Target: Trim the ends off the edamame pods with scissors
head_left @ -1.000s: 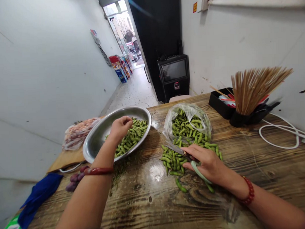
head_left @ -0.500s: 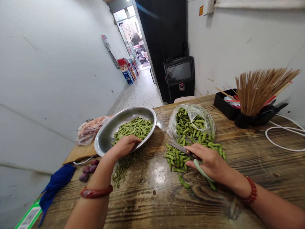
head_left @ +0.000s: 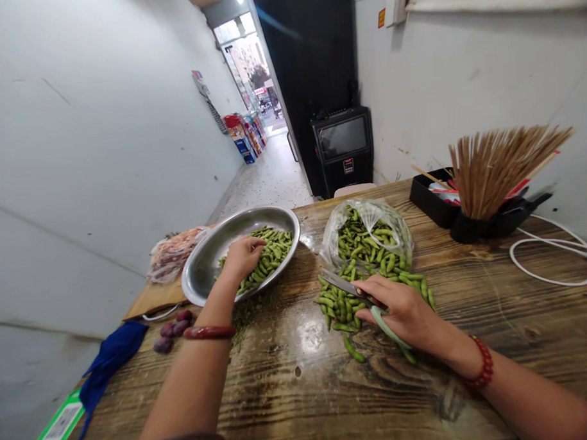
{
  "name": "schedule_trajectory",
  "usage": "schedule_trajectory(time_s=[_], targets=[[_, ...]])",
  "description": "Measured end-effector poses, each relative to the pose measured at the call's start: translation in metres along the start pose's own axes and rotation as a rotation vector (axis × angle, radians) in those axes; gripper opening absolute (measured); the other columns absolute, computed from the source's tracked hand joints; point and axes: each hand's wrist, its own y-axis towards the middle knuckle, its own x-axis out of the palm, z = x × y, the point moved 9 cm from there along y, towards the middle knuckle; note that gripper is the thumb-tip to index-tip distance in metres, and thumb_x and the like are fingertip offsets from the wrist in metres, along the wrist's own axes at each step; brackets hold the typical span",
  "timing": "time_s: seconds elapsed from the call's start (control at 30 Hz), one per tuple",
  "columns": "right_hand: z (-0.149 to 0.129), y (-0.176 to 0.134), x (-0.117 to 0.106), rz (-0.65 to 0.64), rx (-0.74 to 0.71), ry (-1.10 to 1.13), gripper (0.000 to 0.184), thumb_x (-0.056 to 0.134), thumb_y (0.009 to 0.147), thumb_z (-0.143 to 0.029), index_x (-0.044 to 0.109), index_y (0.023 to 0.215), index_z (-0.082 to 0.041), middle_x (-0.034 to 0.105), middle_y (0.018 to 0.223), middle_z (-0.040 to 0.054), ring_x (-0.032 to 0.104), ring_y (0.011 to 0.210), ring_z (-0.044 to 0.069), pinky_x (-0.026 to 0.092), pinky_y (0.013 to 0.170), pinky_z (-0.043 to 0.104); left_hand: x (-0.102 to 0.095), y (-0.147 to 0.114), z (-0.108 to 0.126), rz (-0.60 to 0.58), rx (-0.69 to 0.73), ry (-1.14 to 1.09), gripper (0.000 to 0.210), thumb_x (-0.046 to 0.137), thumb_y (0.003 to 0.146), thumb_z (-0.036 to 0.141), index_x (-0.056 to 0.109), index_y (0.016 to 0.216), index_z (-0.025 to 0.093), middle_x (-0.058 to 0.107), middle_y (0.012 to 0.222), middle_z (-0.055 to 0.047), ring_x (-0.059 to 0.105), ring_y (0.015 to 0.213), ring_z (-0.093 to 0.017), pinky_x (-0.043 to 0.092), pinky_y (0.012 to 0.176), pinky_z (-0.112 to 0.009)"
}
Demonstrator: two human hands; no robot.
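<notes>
My left hand [head_left: 244, 255] hangs over the metal bowl [head_left: 195, 269], its fingers curled together above the green edamame pods [head_left: 274, 249] inside. Whether a pod is between those fingers is hidden. In my right hand [head_left: 397, 306] is a pair of scissors [head_left: 342, 282] with pale green handles, the blades pointing up and left. They lie just over a loose pile of edamame pods [head_left: 342, 311] on the wooden table. Behind the pile stands a clear plastic bag [head_left: 329, 241] full of more pods, spilling from its mouth.
Pod trimmings [head_left: 239, 324] lie by the bowl. To the left are purple-red round items [head_left: 167, 337], a blue cloth [head_left: 112, 351] and a bag of pinkish food [head_left: 174, 253]. Thin sticks [head_left: 494, 174] in a black holder and a white cable [head_left: 541, 282] are at the right.
My left hand has moved up and further over the bowl, from its near rim to above the pods. My right hand and the scissors have hardly moved.
</notes>
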Motion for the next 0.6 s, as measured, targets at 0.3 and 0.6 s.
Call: schedule_trajectory(time_s=[0.3,0.6], targets=[[0.002,0.002,-0.003,0.035,-0.010,-0.015,0.046,0.067,0.081,-0.021,0.053,0.125,-0.018,0.065,0.102,0.0094,0.065,0.088,0.020,0.054,0.074,0.030,0.035,0.036,0.017,-0.088,-0.129,0.057,0.010,0.065,0.067,0.021,0.074,0.070,0.016,0.070,0.079,-0.013,0.062,0.085,-0.028,0.043,0.080,-0.035],[0.000,0.003,-0.006,0.031,0.005,-0.002,0.046,0.069,0.080,-0.020,0.053,0.123,-0.017,0.065,0.100,0.0087,0.065,0.087,0.020,0.053,0.073,0.030,0.024,0.029,-0.003,0.013,-0.214,-0.285,0.015,0.062,0.068,0.027,0.070,0.066,0.014,0.068,0.064,-0.008,0.062,0.071,-0.023,0.045,0.068,-0.030]])
